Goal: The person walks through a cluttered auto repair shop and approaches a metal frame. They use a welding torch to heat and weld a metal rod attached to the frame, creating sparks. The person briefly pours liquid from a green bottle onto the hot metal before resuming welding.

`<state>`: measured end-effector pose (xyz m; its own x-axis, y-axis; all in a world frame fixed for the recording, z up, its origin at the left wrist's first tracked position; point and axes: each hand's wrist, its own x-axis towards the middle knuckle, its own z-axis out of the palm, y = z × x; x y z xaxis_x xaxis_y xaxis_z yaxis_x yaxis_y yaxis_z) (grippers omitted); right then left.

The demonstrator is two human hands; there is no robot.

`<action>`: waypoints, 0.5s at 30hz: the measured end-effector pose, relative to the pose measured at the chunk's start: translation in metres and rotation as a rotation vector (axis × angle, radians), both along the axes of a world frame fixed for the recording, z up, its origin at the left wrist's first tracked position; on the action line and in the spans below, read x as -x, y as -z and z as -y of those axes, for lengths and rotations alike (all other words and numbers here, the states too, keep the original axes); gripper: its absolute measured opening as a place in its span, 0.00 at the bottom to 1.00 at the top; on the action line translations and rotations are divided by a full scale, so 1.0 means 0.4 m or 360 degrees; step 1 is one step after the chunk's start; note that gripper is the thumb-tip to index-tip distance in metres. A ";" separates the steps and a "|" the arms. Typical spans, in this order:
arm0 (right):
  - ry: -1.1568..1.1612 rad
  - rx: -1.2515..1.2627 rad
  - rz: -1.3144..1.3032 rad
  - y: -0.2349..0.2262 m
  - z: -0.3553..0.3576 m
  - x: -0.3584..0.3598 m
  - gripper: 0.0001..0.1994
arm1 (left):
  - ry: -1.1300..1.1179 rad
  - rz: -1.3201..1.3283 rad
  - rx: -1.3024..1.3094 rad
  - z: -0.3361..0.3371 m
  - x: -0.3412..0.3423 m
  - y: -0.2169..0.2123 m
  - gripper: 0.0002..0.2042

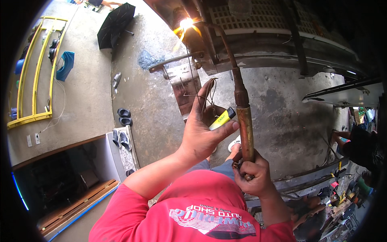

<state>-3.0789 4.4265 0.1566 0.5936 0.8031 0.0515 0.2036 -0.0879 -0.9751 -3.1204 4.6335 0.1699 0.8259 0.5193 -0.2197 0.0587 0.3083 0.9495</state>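
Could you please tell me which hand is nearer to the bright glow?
Left. The left hand, with the yellow lighter, is below and right of the glow in the picture; the right hand, on the torch handle, is lower and farther right.

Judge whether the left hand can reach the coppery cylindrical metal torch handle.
Probably yes: the left hand appears beside the torch handle, nothing visibly between, though its thin brown metal wire could interfere.

White and grey lettering (209, 215), large and small, stands upside down in several lines across the red shirt (201, 187), and one short dark word runs along the small yellow, black-ended item (220, 120).
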 end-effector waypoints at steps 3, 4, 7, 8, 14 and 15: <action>0.0005 0.0006 -0.0038 0.005 0.000 0.005 0.12 | -0.0026 -0.0028 -0.0102 0.005 -0.008 -0.004 0.53; 0.0010 0.0023 -0.0055 0.004 0.000 0.007 0.12 | -0.0017 -0.0018 -0.0124 0.002 -0.005 0.005 0.54; 0.0010 -0.0050 -0.0023 0.008 -0.007 0.003 0.12 | 0.0012 -0.0038 -0.0159 -0.003 -0.002 0.007 0.54; 0.0003 -0.0060 -0.0038 0.012 -0.007 0.004 0.12 | 0.0008 -0.0049 -0.0134 -0.003 -0.003 0.004 0.54; -0.0025 -0.0086 -0.0083 0.021 -0.011 0.004 0.11 | -0.0020 -0.0049 -0.0016 -0.003 0.005 0.007 0.55; -0.0032 -0.0083 -0.0078 0.022 -0.010 0.003 0.11 | -0.0013 -0.0035 -0.0029 -0.005 0.007 0.012 0.55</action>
